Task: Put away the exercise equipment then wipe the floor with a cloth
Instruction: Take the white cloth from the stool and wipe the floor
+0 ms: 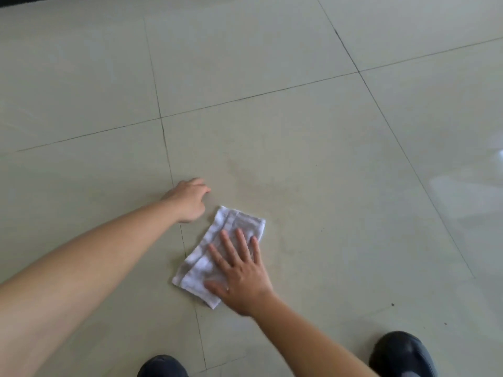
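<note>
one cloth (217, 257) on floor (299, 131) — right hand (239, 278) flat on it, fingers spread; left hand (187, 200) loosely curled, empty

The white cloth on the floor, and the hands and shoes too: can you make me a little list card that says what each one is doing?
cloth: white folded cloth, flat on the floor, lying across a grout line
floor: pale beige glossy tiled floor with dark grout lines
right hand: right hand flat on the cloth, fingers spread
left hand: left hand resting on the tile beside the cloth, not touching it
shoes: two black shoes at the bottom edge
exercise equipment: none in view
</note>
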Tool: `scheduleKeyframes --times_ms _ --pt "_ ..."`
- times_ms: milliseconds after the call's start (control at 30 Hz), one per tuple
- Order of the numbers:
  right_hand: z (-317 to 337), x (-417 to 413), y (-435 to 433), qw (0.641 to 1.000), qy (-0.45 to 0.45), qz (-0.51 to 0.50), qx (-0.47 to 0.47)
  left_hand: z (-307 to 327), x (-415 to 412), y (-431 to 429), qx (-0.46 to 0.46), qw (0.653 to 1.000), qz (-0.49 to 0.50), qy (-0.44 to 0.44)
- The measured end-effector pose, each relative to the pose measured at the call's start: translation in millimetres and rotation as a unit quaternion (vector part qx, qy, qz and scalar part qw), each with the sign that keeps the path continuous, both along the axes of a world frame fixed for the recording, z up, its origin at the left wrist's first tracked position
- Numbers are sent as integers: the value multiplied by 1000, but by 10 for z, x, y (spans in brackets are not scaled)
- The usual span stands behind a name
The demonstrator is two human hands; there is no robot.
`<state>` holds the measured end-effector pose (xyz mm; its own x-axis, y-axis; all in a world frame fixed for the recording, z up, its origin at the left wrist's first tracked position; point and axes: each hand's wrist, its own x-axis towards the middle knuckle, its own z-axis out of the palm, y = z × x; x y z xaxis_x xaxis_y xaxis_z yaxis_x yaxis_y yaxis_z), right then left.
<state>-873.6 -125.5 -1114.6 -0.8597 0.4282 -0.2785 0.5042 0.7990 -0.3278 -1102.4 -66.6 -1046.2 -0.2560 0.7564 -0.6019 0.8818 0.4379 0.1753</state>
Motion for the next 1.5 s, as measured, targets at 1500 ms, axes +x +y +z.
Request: scheduleKeyframes --times_ms 1500 --pt "78 1398 1275 845 -137 -515 -54 -251 97 -20 65 993 20 96"
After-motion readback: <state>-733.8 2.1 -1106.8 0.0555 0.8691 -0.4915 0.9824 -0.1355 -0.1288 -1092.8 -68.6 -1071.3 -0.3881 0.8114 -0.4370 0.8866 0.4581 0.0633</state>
